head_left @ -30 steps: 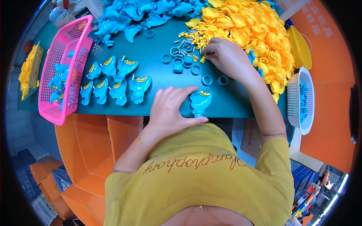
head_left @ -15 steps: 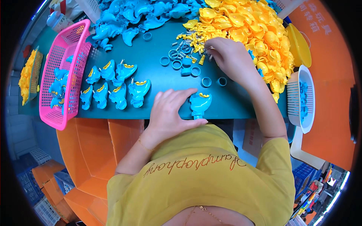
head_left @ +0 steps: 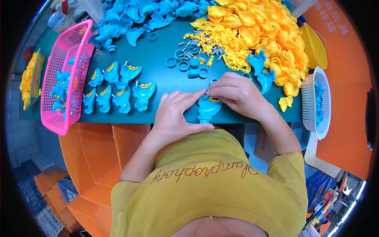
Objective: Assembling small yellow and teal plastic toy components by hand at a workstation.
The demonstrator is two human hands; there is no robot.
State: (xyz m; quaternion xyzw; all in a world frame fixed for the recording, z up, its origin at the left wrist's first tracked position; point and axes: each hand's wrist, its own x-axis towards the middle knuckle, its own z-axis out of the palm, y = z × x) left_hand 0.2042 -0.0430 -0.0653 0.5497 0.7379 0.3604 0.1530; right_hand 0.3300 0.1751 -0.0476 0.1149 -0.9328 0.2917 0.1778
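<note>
At the table's near edge lies a blue plastic toy half-shell [head_left: 208, 110] with a yellow toothed strip along its upper rim. My left hand [head_left: 175, 110] grips it from the left, index fingertip at its top and thumb below. My right hand [head_left: 239, 94] pinches at the shell's upper left corner, where the end of a small metal pin [head_left: 206, 96] shows; the fingers cover most of it. To the left, similar blue shells with yellow strips [head_left: 143, 94] lie in two rows, some with pins sticking up.
Blue rings [head_left: 183, 66], metal pins [head_left: 217, 50] and small yellow pieces [head_left: 235, 59] lie ahead. Behind them rise piles of yellow shells [head_left: 252, 23] and blue parts [head_left: 138, 15]. A pink basket [head_left: 75, 94] stands left, a white basket [head_left: 325, 106] right.
My right hand has come back from the pins and small yellow pieces to the shell's top. Two blue parts beside the yellow pile are now uncovered. My left hand stays at the shell.
</note>
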